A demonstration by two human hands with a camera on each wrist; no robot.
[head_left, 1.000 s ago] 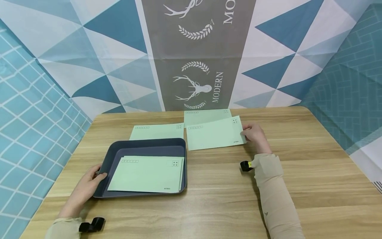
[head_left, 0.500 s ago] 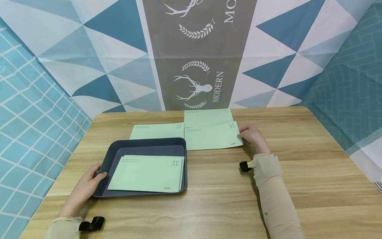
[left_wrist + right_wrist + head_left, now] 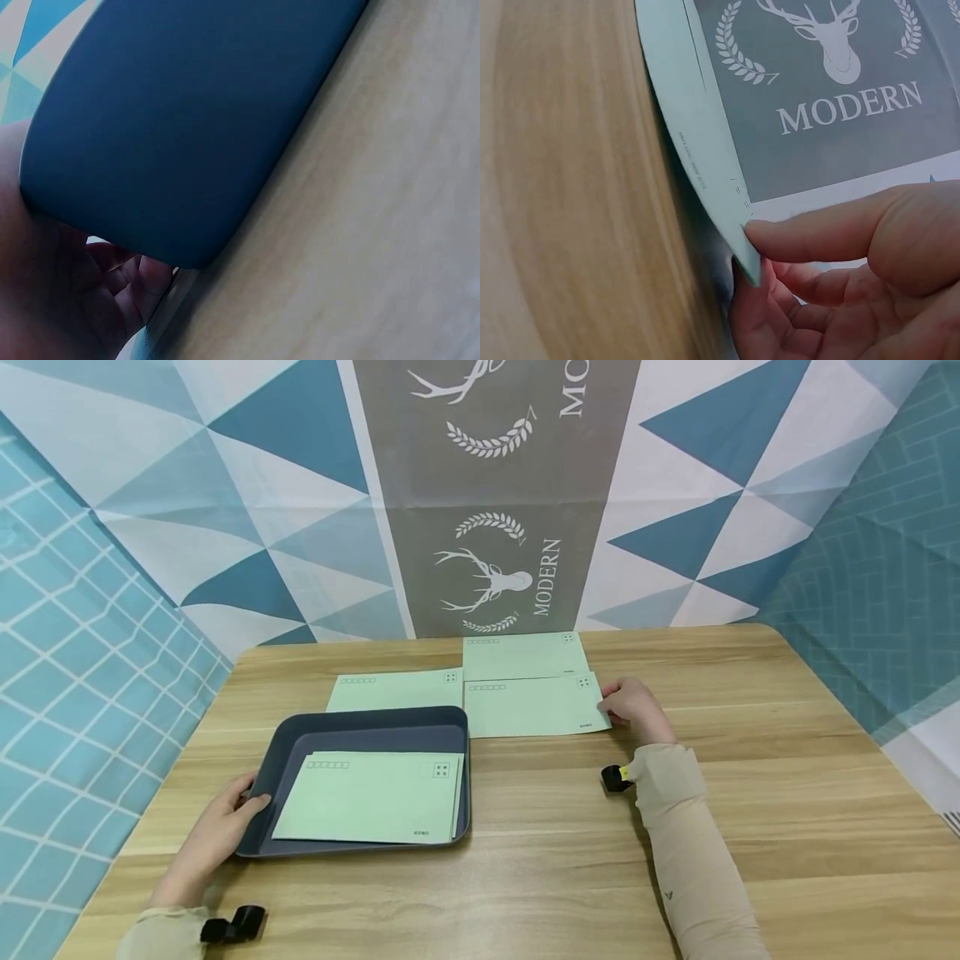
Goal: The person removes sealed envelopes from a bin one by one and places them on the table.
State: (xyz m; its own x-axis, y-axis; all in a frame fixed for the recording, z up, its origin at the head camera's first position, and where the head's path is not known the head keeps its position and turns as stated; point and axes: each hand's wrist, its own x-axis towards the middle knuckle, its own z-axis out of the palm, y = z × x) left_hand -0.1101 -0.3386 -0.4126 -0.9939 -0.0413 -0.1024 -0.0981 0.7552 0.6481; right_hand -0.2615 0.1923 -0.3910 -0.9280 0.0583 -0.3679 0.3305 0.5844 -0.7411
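A dark blue-grey tray (image 3: 390,740) stands on the left of the table, and my left hand (image 3: 217,831) grips its left wall, thumb over the rim. The left wrist view shows the tray's outer wall (image 3: 165,127) with curled fingers (image 3: 112,285) under its edge. Several pale green envelopes (image 3: 367,797) lie stacked in the tray. To its right, my right hand (image 3: 633,706) pinches the right edge of a green envelope (image 3: 532,706) between thumb and fingers. In the right wrist view that envelope (image 3: 694,127) is slightly bent, its held corner raised off the table.
Another green envelope (image 3: 525,657) lies flat behind the held one, near the table's back edge. One more envelope (image 3: 397,691) sits behind the tray, partly hidden by it. A patterned cloth backdrop (image 3: 495,485) rises behind the wooden table (image 3: 540,877).
My right hand has lowered the pinched envelope toward the table and slightly left, and the envelope behind now shows more fully. The left hand and tray have stayed in place.
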